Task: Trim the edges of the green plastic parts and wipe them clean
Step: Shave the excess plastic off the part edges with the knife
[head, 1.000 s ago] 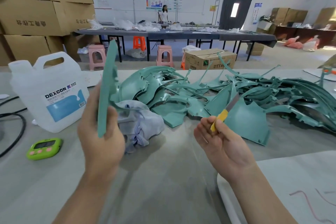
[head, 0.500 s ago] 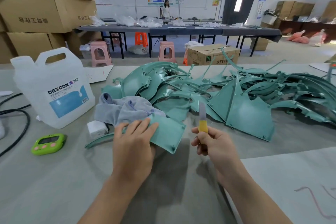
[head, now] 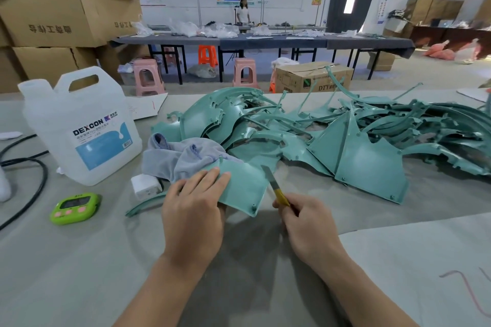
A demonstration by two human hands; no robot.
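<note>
L hand lies on the green part near the worktop's front edge, fingers fairly straight on top, thumb hidden. R hand has its fingers curled round the yellow knife, blade against the part's right edge. I see the cloth just behind the part, the pile of green parts towards the back-right, and the jug and timer at left.
</note>
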